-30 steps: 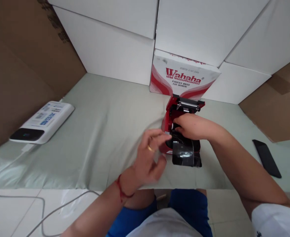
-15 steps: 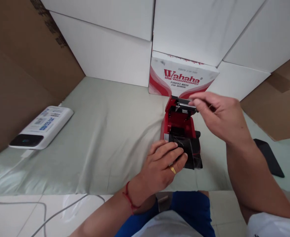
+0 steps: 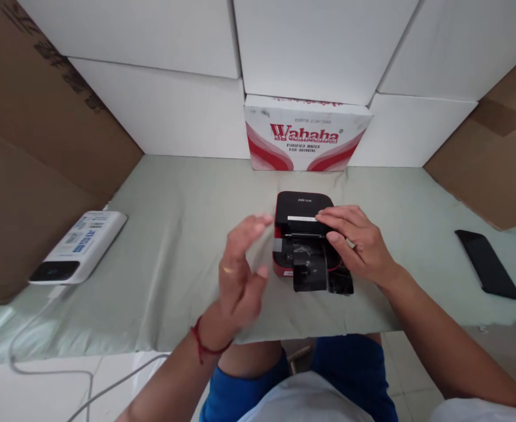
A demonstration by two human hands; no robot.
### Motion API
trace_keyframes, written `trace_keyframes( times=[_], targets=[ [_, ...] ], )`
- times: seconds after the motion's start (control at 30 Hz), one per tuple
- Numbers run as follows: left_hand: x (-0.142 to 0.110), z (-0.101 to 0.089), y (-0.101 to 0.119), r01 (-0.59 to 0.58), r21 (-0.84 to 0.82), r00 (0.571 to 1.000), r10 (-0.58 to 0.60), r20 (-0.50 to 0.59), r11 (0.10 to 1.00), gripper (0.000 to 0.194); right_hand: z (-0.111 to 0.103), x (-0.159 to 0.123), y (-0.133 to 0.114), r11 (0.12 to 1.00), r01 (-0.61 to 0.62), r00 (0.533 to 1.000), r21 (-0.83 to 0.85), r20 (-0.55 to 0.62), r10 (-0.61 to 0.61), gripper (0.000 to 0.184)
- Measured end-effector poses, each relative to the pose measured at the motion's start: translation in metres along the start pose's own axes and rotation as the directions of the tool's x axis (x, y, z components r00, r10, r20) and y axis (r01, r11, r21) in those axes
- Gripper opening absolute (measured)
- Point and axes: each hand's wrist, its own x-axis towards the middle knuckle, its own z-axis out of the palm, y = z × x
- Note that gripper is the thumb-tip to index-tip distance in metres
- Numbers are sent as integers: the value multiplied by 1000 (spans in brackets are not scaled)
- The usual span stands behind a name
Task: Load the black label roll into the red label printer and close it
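Resting on the lid (image 3: 302,205), the right hand (image 3: 359,241) has its fingers close together, lightly bent. The lid is down, covering the interior of the device (image 3: 281,269), just below frame centre; latching cannot be confirmed. Black film (image 3: 309,275) overhangs the front. Left of it, the left hand (image 3: 239,275) is loosely curled, empty.

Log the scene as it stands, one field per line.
device: red and black, lid down; latching unclear
film: black, glossy, hanging out over the device's near side
right hand: fingers on the lid
left hand: holding nothing visible, blurred, raised left of the device
behind device: Wahaha box, upright
far left: white unit, grey cable at its near end
far right: flat black slab
surface: pale green cloth
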Motion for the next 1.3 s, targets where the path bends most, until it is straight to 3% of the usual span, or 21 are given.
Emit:
trace_keyframes(
  times=[0.07,0.13,0.23,0.37,0.5,0.57,0.63,0.7,0.8,0.87,0.93,1.0,1.13,1.3],
  targets=[
    [9,1,-13,166,-119,986,-168,-3,979,49,4,-13,3,997,14,1000,72,-16,-13,32],
    [13,3,-27,291,-187,956,-277,100,938,53,9,-24,7,992,11,999,126,-36,-7,34],
    [10,6,-42,365,-216,925,-327,195,905,52,19,-37,10,984,-40,998,173,-49,49,41],
    [-1,4,-44,410,-199,907,-376,187,890,46,28,-45,11,970,-85,992,226,-76,105,44],
    [-3,2,-39,403,-186,907,-364,211,896,41,31,-46,16,965,-96,989,243,-83,120,44],
    [-1,2,-43,395,-225,912,-349,218,891,48,30,-45,17,970,-78,992,229,-84,100,42],
    [1,4,-51,406,-292,910,-356,212,866,68,29,-44,15,977,-41,995,209,-76,58,41],
    [5,6,-62,445,-358,895,-396,204,821,96,28,-42,7,988,-10,996,155,-82,23,55],
    [10,11,-77,560,-459,829,-468,307,690,122,28,-40,-13,1000,1,987,-3,-158,-1,74],
    [12,13,-82,635,-522,772,-465,433,569,124,29,-40,-27,993,-4,978,-115,-209,-20,63],
    [12,15,-82,671,-548,742,-443,503,500,120,29,-41,-38,983,-1,976,-185,-216,-39,43],
    [11,15,-81,673,-540,739,-437,513,505,117,29,-42,-43,979,19,978,-201,-198,-59,32],
    [8,11,-78,671,-501,736,-411,538,547,119,29,-45,-43,988,42,981,-151,-179,-69,37],
    [5,10,-81,672,-516,731,-366,576,531,121,19,-37,-39,989,56,982,-135,-170,-79,30]
  ],
)
